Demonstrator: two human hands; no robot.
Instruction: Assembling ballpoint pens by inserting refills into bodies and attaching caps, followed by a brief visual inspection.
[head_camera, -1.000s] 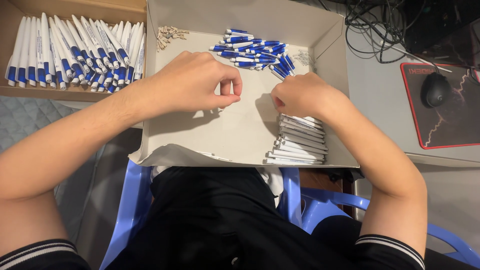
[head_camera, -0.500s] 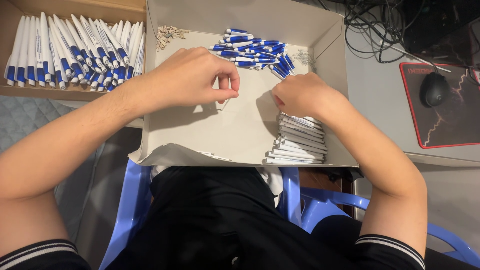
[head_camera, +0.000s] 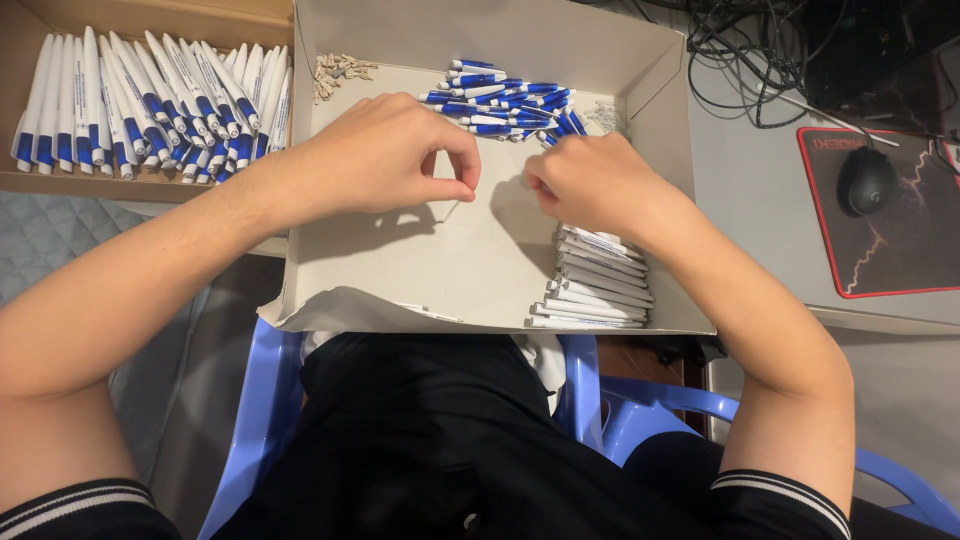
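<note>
My left hand (head_camera: 385, 155) hovers over the middle of a white cardboard box (head_camera: 400, 275). Its thumb and forefinger pinch a thin white pen part (head_camera: 452, 207) that points down toward the box floor. My right hand (head_camera: 590, 185) is a short gap to its right, fingers curled downward, and what lies under them is hidden. Just below my right hand sits a stack of white pen barrels (head_camera: 600, 285). A pile of blue-and-white pen pieces (head_camera: 500, 100) lies at the back of the box, beyond both hands.
Small beige pieces (head_camera: 340, 70) lie in the box's back left corner. A brown box of blue-and-white pens (head_camera: 150, 100) stands to the left. On the right are a black mouse (head_camera: 865, 180), a red-edged pad (head_camera: 900, 260) and cables (head_camera: 750, 60). I sit on a blue chair (head_camera: 250, 420).
My left hand's fingers have closed into a tighter pinch and the white pen part has tipped downward. My right hand has barely moved.
</note>
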